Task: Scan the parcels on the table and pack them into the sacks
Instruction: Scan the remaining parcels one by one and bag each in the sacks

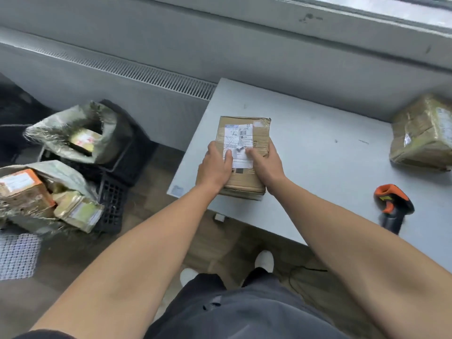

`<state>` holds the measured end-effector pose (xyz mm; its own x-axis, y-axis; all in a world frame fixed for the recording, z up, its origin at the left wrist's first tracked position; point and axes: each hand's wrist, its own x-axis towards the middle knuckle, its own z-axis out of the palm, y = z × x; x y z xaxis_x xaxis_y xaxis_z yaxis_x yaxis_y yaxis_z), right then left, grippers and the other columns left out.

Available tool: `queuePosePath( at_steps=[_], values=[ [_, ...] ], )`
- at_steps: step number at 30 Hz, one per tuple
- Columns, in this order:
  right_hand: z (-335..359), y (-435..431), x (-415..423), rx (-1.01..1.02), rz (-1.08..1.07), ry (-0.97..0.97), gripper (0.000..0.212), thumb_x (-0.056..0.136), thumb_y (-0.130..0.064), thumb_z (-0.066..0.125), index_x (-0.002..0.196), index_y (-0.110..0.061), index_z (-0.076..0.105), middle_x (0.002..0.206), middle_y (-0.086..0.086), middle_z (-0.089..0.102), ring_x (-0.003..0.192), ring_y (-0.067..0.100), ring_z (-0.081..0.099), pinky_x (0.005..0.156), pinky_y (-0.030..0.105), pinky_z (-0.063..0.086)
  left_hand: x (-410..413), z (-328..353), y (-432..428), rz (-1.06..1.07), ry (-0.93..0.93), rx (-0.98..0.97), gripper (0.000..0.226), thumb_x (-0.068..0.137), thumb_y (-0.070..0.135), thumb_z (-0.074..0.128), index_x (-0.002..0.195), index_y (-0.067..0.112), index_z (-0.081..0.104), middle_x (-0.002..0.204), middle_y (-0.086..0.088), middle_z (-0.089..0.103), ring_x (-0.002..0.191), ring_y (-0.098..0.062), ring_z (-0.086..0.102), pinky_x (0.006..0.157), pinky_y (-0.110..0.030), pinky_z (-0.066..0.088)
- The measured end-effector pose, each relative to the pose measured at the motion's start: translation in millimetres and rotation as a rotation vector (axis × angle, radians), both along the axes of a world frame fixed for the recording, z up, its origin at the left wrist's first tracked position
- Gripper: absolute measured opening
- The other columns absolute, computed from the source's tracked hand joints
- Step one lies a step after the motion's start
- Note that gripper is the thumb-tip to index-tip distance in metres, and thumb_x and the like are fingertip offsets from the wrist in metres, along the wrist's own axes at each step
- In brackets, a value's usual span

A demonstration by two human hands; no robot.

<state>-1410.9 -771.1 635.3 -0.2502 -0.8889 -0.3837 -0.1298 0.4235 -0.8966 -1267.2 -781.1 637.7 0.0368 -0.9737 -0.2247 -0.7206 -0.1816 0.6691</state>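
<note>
Head view: left hand (215, 168) and right hand (265, 166) clamp the box (244, 152) from both sides, thumbs on its white label (238, 145), at the table (305, 152) corner. Stiff corrugated card, dented top corner; looks light enough, so the side grip should do. Taped parcel (423, 133) waits far right, scanner (392, 206) near the edge, soft woven sacks (73, 133) gape on the floor, left.

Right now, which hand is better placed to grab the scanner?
Right. The scanner lies on the table to the right of the box, on the right hand's side. The left hand would have to cross over.
</note>
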Motion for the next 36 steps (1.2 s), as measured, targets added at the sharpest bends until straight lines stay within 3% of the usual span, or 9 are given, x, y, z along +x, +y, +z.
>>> queuePosePath(
  at_steps=[9,15,21,24,28,32,36],
  values=[
    [16.6,-16.5,240.3,-0.053,0.323,-0.042,0.04,0.086,-0.032,0.064,0.126,-0.039,0.059,0.106,-0.022,0.067,0.099,0.003,0.065,0.099,0.037,0.051,237.9,26.5,37.8,0.333,-0.063,-0.032,0.041,0.101,0.04,0.041,0.13,0.012,0.038,0.127,-0.011,0.059,0.11,-0.036,0.057,0.084,-0.039,0.044],
    [10.5,-6.9,352.2,-0.004,0.498,-0.072,0.04,0.086,-0.035,0.063,0.126,-0.04,0.06,0.109,-0.02,0.069,0.1,0.004,0.066,0.098,0.038,0.052,340.3,24.9,69.7,0.505,-0.103,0.007,0.045,0.101,0.04,0.041,0.135,0.011,0.034,0.13,-0.014,0.056,0.113,-0.036,0.056,0.087,-0.041,0.046],
    [1.2,-36.9,390.0,0.047,0.55,-0.044,0.031,0.085,-0.034,0.063,0.115,-0.045,0.062,0.101,-0.022,0.069,0.096,0.005,0.066,0.092,0.035,0.054,372.7,12.0,50.8,0.565,-0.082,0.07,0.048,0.102,0.04,0.038,0.142,0.014,0.029,0.134,-0.014,0.054,0.115,-0.034,0.056,0.08,-0.036,0.041],
    [-7.3,-68.4,398.4,0.071,0.541,-0.037,0.033,0.087,-0.036,0.063,0.119,-0.041,0.062,0.104,-0.02,0.069,0.096,0.006,0.066,0.092,0.037,0.055,385.3,3.4,18.3,0.554,-0.085,0.091,0.047,0.102,0.041,0.039,0.14,0.016,0.03,0.13,-0.009,0.056,0.112,-0.031,0.057,0.077,-0.035,0.039],
    [-13.5,-117.0,411.1,0.098,0.554,-0.044,0.036,0.088,-0.036,0.064,0.123,-0.038,0.061,0.106,-0.018,0.069,0.095,0.007,0.067,0.088,0.033,0.055,404.9,-2.9,-27.9,0.536,-0.034,0.083,0.052,0.099,0.041,0.046,0.143,0.017,0.031,0.133,-0.006,0.056,0.116,-0.028,0.056,0.093,-0.042,0.048],
    [-8.8,-158.8,427.7,0.088,0.576,-0.032,0.038,0.089,-0.033,0.064,0.126,-0.035,0.062,0.11,-0.014,0.069,0.092,0.003,0.065,0.071,0.021,0.048,424.2,-2.0,-68.5,0.546,-0.029,0.119,0.058,0.098,0.045,0.046,0.146,0.018,0.029,0.14,-0.005,0.053,0.122,-0.027,0.054,0.098,-0.046,0.046],
    [-17.3,-196.8,446.4,0.096,0.6,-0.015,0.041,0.087,-0.035,0.065,0.128,-0.037,0.06,0.111,-0.013,0.069,0.095,0.006,0.066,0.083,0.029,0.052,442.4,-1.3,-101.4,0.535,-0.025,0.142,0.055,0.099,0.04,0.046,0.146,0.016,0.03,0.14,-0.005,0.052,0.122,-0.026,0.053,0.099,-0.045,0.046]
  ],
)
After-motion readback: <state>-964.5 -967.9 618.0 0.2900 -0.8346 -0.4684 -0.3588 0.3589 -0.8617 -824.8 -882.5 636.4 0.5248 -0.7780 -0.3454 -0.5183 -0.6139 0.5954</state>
